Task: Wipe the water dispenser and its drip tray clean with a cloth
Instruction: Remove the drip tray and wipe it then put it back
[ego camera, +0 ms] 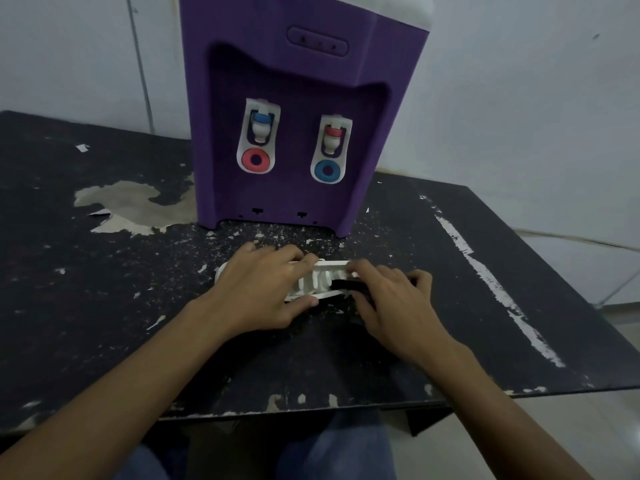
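Observation:
A purple water dispenser (294, 109) with two white taps stands at the back of the black table. In front of it the white drip tray (320, 275) lies detached on the table top. My left hand (266, 289) grips the tray's left part, fingers over its far rim and thumb on its near edge. My right hand (391, 299) holds a black cloth (346, 285) and presses it into the tray's right part. Most of the cloth and the tray's right end are hidden under my right hand.
The black table (104, 289) is worn, with peeled paint patches at the left and a white scraped strip (495, 282) at the right. Its front edge runs just above my knees. A white wall stands behind the dispenser.

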`<act>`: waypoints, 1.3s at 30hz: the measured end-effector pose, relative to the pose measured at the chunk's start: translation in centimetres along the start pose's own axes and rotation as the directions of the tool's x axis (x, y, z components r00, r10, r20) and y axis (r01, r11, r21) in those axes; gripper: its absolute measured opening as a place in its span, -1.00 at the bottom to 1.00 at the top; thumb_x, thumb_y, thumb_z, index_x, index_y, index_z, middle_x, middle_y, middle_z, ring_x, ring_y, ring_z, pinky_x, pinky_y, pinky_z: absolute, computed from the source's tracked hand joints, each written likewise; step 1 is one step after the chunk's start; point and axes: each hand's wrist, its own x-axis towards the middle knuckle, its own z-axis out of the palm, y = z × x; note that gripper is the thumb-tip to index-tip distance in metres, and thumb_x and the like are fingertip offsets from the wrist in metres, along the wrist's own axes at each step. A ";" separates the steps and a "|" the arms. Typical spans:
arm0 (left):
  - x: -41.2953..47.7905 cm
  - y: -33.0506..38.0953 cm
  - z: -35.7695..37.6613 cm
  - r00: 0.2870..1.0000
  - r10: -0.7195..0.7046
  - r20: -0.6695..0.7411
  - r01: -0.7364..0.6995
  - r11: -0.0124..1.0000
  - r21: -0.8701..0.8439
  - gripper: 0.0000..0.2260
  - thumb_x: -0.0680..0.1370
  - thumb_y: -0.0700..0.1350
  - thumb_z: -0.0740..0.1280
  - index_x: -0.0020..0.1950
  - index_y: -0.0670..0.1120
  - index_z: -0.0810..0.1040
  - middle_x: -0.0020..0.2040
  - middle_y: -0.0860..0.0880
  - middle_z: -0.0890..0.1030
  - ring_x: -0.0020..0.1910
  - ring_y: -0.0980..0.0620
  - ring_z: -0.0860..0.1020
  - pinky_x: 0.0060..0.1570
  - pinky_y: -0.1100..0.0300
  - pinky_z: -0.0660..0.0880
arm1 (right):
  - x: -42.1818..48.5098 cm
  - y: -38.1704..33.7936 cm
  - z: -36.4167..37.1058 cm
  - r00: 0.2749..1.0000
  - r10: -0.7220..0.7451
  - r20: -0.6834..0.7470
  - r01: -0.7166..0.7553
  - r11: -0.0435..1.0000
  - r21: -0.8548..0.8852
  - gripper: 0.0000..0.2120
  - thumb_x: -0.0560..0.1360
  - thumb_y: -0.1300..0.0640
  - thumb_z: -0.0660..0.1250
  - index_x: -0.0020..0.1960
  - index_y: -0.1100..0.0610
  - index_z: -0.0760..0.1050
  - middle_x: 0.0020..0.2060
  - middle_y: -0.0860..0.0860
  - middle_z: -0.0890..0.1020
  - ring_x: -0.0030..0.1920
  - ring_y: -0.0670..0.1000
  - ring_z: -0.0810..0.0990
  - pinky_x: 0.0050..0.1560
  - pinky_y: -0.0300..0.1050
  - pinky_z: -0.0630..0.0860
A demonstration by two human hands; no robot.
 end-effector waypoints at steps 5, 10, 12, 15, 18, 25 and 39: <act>-0.1 0.0 0.0 1.000 0.011 -0.013 -0.011 1.000 -0.005 -0.32 0.47 0.40 0.00 0.42 0.04 0.45 0.20 0.09 0.59 -0.01 -0.01 0.64 -0.01 -0.04 0.49 | -0.1 0.4 -0.1 0.998 -0.062 -0.011 0.062 0.998 0.018 -0.77 0.61 -0.07 0.18 0.25 -0.26 0.32 -0.07 -0.17 0.50 0.01 -0.08 0.50 0.16 0.00 0.14; 0.0 0.1 0.1 1.000 0.015 -0.026 -0.015 1.000 0.008 -0.33 0.48 0.39 0.01 0.41 0.05 0.46 0.19 0.08 0.60 -0.04 -0.01 0.65 -0.03 -0.03 0.50 | -0.2 0.6 0.5 0.993 -0.107 -0.041 0.105 0.994 -0.041 -0.76 0.64 -0.11 0.07 0.26 -0.29 0.39 -0.07 -0.17 0.51 -0.07 -0.07 0.51 0.10 0.00 0.16; -0.1 0.1 0.1 0.999 0.021 -0.042 -0.020 1.000 0.017 -0.34 0.48 0.38 0.02 0.39 0.03 0.49 0.18 0.08 0.61 -0.07 -0.01 0.65 -0.06 -0.02 0.50 | 0.1 0.4 0.7 0.992 -0.114 -0.052 0.111 0.992 -0.059 -0.68 0.61 -0.13 -0.01 0.23 -0.26 0.45 -0.08 -0.16 0.54 -0.11 -0.06 0.53 0.08 0.00 0.15; -0.1 0.2 0.1 0.998 0.028 -0.053 -0.027 0.999 0.033 -0.35 0.49 0.37 0.03 0.37 0.02 0.51 0.16 0.07 0.62 -0.11 -0.01 0.66 -0.09 -0.01 0.51 | 0.8 0.2 0.8 0.990 -0.133 -0.039 0.129 0.987 -0.093 -0.72 0.64 -0.08 0.05 0.21 -0.21 0.49 -0.07 -0.14 0.55 -0.08 -0.03 0.54 0.02 -0.05 0.08; 0.0 0.2 0.1 0.999 0.024 -0.045 -0.023 0.999 0.026 -0.35 0.49 0.38 0.03 0.37 0.02 0.51 0.16 0.07 0.63 -0.10 -0.02 0.66 -0.08 -0.01 0.52 | 1.1 0.2 0.9 0.991 -0.133 -0.018 0.132 0.990 -0.058 -0.75 0.66 -0.06 0.08 0.25 -0.21 0.47 0.00 -0.14 0.53 -0.01 -0.05 0.51 -0.01 -0.08 0.04; 0.0 0.2 0.1 0.998 0.029 -0.055 -0.028 0.999 0.024 -0.37 0.48 0.37 0.05 0.35 0.03 0.51 0.15 0.08 0.63 -0.11 -0.02 0.66 -0.07 -0.03 0.52 | 0.6 0.0 1.0 0.994 -0.109 -0.031 0.111 0.991 0.081 -0.79 0.65 -0.01 0.15 0.18 -0.17 0.52 0.03 -0.14 0.57 0.06 -0.08 0.51 0.06 -0.02 0.17; 0.1 -0.1 0.4 0.999 0.021 -0.031 -0.022 0.999 -0.031 -0.36 0.50 0.38 0.04 0.38 0.03 0.49 0.19 0.08 0.62 -0.02 -0.01 0.66 -0.07 -0.02 0.51 | 0.8 -0.1 0.8 0.991 -0.077 -0.107 0.094 0.982 0.165 -0.86 0.59 0.00 0.29 0.10 -0.17 0.56 0.01 -0.20 0.66 -0.02 -0.12 0.58 0.02 0.01 0.24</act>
